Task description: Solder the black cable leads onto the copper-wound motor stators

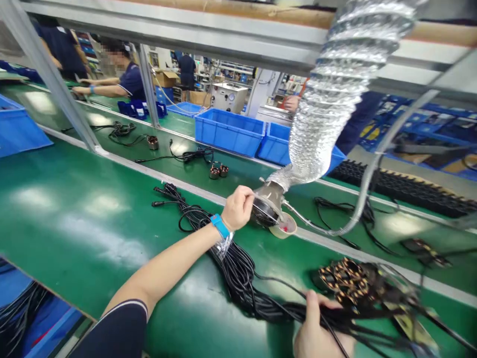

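Note:
My left hand (238,208), with a blue wristband, is closed at the rim of the dark round fume hood (265,209) under the silver duct; its fingers pinch something too small to make out. Near the bottom right, my right hand (322,325) is wrapped round black cables. They belong to a long bundle of black cables (238,271) lying across the green bench. Copper-wound motor stators (345,281) sit in a cluster just beyond my right hand. A small cream bowl (283,226) with red bits in it stands beside the hood.
Blue bins (230,132) line the far side. A silver flexible duct (324,94) hangs at centre right. Loose stators (218,171) and cables lie past the metal rail. A co-worker in dark blue (132,82) sits at the upper left.

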Tool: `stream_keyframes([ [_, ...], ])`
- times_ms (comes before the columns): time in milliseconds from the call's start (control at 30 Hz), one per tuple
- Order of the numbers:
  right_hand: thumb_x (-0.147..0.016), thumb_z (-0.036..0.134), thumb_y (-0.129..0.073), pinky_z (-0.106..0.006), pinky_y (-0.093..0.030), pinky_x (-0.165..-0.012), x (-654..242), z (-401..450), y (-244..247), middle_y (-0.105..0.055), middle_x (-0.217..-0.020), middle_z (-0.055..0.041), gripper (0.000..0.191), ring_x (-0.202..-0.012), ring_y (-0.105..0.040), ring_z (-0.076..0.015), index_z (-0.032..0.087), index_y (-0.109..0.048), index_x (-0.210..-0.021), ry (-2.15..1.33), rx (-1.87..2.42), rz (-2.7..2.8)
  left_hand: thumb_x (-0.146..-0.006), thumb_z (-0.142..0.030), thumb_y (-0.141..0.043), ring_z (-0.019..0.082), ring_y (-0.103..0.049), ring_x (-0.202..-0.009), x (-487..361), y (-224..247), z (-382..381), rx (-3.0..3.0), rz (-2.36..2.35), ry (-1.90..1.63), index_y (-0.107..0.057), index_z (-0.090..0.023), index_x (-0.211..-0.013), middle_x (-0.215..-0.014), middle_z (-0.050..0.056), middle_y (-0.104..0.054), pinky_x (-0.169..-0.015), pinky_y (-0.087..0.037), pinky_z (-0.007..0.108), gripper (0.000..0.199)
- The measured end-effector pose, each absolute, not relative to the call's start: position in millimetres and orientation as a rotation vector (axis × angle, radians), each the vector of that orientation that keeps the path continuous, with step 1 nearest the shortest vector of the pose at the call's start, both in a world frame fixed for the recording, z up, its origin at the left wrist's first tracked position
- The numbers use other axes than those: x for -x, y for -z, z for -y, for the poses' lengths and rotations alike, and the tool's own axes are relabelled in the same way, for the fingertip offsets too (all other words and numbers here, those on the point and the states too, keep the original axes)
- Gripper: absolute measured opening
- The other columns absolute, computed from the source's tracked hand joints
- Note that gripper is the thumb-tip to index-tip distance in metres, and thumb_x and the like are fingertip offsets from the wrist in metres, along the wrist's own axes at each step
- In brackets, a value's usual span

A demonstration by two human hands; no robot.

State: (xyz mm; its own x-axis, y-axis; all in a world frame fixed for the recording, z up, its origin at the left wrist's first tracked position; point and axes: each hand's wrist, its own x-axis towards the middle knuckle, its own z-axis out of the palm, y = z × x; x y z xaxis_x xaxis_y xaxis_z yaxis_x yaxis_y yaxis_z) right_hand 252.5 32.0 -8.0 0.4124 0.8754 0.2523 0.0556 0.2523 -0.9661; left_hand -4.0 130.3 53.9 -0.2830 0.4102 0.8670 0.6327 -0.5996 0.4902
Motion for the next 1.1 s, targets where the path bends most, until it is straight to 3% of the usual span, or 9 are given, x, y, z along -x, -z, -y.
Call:
stream_keyframes([
  [200,-0.082,0.039,-0.07,-0.04,-0.052,-0.087,-241.6,-20.7,-6.0,-0.069,-0.079,-0.0019,0.029,-0.08,-0.071,-0.021,0.02,-0.048,-0.084,-0.744,1.199,0.941,-0.095,-0.033,-0.053,0.013,-0.055,-0.07,27.1,-103.5,-62.0,1.539,1.526,2.323,-0.057,-0.02,-0.096,-0.085,0.003,-0.06,-0.066,-0.046,0.027,0.014],
  [400,-0.079,0.04,-0.073,-0.035,-0.052,-0.083,-242.3,-20.7,-3.0,-0.064,-0.078,0.001,0.033,-0.077,-0.07,-0.0188,0.02,-0.048,-0.088,-0.762,1.162,0.878,-0.081,-0.025,-0.059,0.01,-0.037,-0.044,69.5,-119.2,72.5,1.483,1.54,2.65,-0.058,-0.02,-0.072,-0.051,-0.004,-0.044,-0.045,-0.03,0.024,0.011],
  [467,-0.077,0.04,-0.074,-0.033,-0.052,-0.078,-243.7,-19.5,-0.6,-0.059,-0.078,0.0028,0.035,-0.074,-0.068,-0.0167,0.02,-0.049,-0.09,-0.767,1.148,0.855,-0.084,-0.028,-0.057,0.01,-0.035,-0.04,88.1,-104.0,113.2,1.393,1.865,2.45,-0.059,-0.02,-0.07,-0.05,-0.004,-0.045,-0.043,-0.026,0.024,0.016],
  [533,-0.076,0.039,-0.075,-0.031,-0.05,-0.077,-245.9,-17.2,2.4,-0.056,-0.078,0.0037,0.036,-0.073,-0.063,-0.0147,0.02,-0.05,-0.093,-0.767,1.148,0.83,-0.086,-0.037,-0.057,0.013,-0.043,-0.044,103.8,-86.6,142.3,1.4,2.417,1.828,-0.064,-0.021,-0.076,-0.053,-0.002,-0.051,-0.045,-0.031,0.024,0.02],
  [667,-0.075,0.035,-0.077,-0.029,-0.046,-0.082,-250.9,-9.9,7.6,-0.054,-0.082,0.0038,0.036,-0.075,-0.056,-0.0118,0.02,-0.053,-0.097,-0.758,1.148,0.771,-0.086,-0.052,-0.056,0.016,-0.05,-0.053,107.5,-62.0,157.2,1.323,2.622,0.495,-0.068,-0.021,-0.097,-0.099,0.008,-0.063,-0.046,-0.031,0.027,0.035],
  [733,-0.072,0.033,-0.08,-0.029,-0.045,-0.085,-253.4,-4.9,8.5,-0.055,-0.084,0.004,0.039,-0.078,-0.055,-0.0118,0.021,-0.054,-0.1,-0.796,1.123,0.732,-0.091,-0.052,-0.048,0.019,-0.056,-0.063,94.2,-53.3,144.6,1.351,2.451,0.468,-0.065,-0.02,-0.105,-0.116,0.012,-0.058,-0.049,-0.037,0.03,0.04],
  [800,-0.069,0.032,-0.082,-0.03,-0.045,-0.087,-256.1,0.8,8.3,-0.057,-0.086,0.004,0.045,-0.081,-0.056,-0.0124,0.022,-0.054,-0.103,-0.861,1.099,0.681,-0.093,-0.053,-0.044,0.023,-0.061,-0.08,74.6,-42.9,122.8,1.607,2.279,0.619,-0.063,-0.018,-0.107,-0.115,0.012,-0.057,-0.064,-0.048,0.034,0.042],
  [900,-0.066,0.029,-0.084,-0.033,-0.047,-0.09,-261.6,9.3,7.4,-0.059,-0.087,0.004,0.047,-0.083,-0.06,-0.0141,0.024,-0.054,-0.102,-0.965,1.04,0.592,-0.092,-0.057,-0.044,0.03,-0.058,-0.098,42.5,-21.7,84.7,2.04,2.029,0.677,-0.058,-0.016,-0.111,-0.109,0.014,-0.058,-0.087,-0.049,0.042,0.048],
  [1100,-0.073,0.027,-0.08,-0.043,-0.042,-0.102,-275.4,23.0,4.2,-0.069,-0.088,0.0013,0.032,-0.1,-0.068,-0.0236,0.023,-0.05,-0.083,-1.066,0.941,0.641,-0.091,-0.054,-0.041,0.031,-0.062,-0.089,19.5,16.0,46.5,2.03,2.224,0.688,-0.051,-0.013,-0.106,-0.1,0.016,-0.058,-0.077,-0.051,0.041,0.044],
])
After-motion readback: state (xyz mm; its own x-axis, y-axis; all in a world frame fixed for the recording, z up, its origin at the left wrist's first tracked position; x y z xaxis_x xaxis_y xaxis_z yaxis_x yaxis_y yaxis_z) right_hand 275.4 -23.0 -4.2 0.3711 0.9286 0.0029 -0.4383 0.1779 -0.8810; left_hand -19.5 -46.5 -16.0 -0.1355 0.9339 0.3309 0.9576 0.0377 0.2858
